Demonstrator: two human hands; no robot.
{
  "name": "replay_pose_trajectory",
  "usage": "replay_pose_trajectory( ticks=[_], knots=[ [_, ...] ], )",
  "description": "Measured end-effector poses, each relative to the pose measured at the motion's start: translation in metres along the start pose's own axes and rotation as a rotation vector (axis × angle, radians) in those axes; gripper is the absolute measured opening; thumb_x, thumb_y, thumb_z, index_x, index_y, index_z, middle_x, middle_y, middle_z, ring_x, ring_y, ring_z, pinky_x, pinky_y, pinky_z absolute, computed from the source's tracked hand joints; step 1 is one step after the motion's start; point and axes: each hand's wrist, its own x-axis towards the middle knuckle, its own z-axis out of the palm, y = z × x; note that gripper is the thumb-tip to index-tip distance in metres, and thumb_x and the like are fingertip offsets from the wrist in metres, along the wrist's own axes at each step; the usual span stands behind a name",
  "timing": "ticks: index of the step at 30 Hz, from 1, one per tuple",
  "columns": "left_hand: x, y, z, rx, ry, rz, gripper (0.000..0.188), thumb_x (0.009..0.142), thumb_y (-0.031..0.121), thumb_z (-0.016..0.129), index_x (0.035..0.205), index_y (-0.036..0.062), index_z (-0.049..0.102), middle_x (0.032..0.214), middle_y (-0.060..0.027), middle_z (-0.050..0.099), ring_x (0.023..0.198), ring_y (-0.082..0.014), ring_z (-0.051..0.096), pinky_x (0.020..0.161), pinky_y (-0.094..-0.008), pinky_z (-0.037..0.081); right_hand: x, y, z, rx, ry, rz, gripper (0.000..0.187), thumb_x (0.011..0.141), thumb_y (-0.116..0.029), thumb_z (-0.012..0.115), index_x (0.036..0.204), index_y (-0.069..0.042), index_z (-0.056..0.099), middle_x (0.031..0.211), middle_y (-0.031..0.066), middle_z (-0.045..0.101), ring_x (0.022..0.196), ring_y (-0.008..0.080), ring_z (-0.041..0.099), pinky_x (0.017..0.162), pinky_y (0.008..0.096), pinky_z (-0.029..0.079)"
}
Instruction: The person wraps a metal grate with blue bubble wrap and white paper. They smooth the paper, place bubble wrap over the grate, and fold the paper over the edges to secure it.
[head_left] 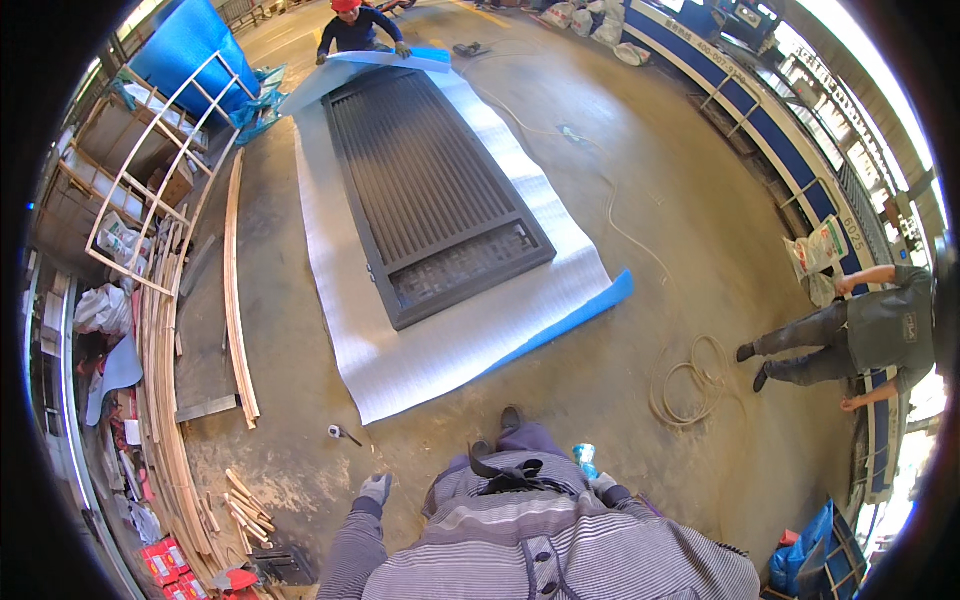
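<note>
My left hand (376,487), in a grey glove, hangs beside my body over the floor, its fingers loosely bent with nothing seen in them. At my right side, my gloved right hand (604,484) is closed on a small blue-and-white roll (585,459); most of its fingers are hidden. Ahead of me a dark grey slatted metal panel (430,170) lies flat on a silvery foam sheet (390,370) with a blue underside. A co-worker in a red cap (357,30) bends at the far end, both hands on the sheet's lifted, folded edge.
A tape measure (340,433) lies on the floor ahead of my left hand. Long wooden strips (235,290) and a white metal frame (160,180) stand to the left. A coiled hose (690,385) lies at right, near another person (880,325) walking beside a blue-and-white machine (770,130).
</note>
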Motion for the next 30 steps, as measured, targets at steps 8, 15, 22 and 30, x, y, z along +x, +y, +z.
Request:
replay_pose_trajectory(
  ticks=[8, 15, 22, 30],
  knots=[
    [0.024, 0.151, 0.01, -0.09, -0.133, 0.185, 0.028, 0.099, 0.037, 0.06, 0.086, 0.0141, 0.067, 0.069, 0.0003, 0.06, 0.062, -0.0095, 0.055, 0.056, -0.0324, 0.046, 0.002, -0.127, -0.082, -0.008, 0.043, -0.164, 0.059, 0.066, -0.051, 0.078, 0.101, -0.004, 0.077, 0.096, 0.0182, 0.076, 0.09, 0.0317, 0.074, 0.082, 0.0418, 0.057],
    [0.082, 0.222, 0.0, -0.081, -0.375, 0.059, 0.03, 0.1, 0.043, 0.057, 0.087, 0.017, 0.063, 0.07, 0.0012, 0.058, 0.063, -0.011, 0.054, 0.055, -0.035, 0.045, -0.01, -0.227, -0.129, 0.163, 0.078, -0.146, 0.06, 0.078, -0.042, 0.072, 0.116, 0.004, 0.07, 0.103, 0.0216, 0.075, 0.094, 0.0314, 0.075, 0.082, 0.0417, 0.059],
    [0.153, 0.234, -0.047, 0.017, -0.504, 0.025, 0.032, 0.101, 0.048, 0.054, 0.088, 0.0199, 0.059, 0.071, 0.0021, 0.056, 0.064, -0.0125, 0.054, 0.055, -0.0376, 0.045, -0.027, -0.248, -0.09, 0.147, 0.094, -0.081, 0.063, 0.073, -0.051, 0.074, 0.111, -0.001, 0.074, 0.108, 0.0222, 0.074, 0.098, 0.0322, 0.074, 0.084, 0.0423, 0.058],
    [0.297, 0.269, -0.164, -0.105, -0.591, 0.125, 0.034, 0.102, 0.055, 0.05, 0.09, 0.0232, 0.055, 0.072, 0.0031, 0.053, 0.065, -0.0143, 0.053, 0.053, -0.0406, 0.044, -0.075, -0.254, 0.034, 0.225, 0.044, 0.188, 0.07, 0.072, -0.059, 0.073, 0.116, -0.005, 0.074, 0.115, 0.0211, 0.073, 0.107, 0.0325, 0.071, 0.089, 0.0426, 0.055]
  ],
)
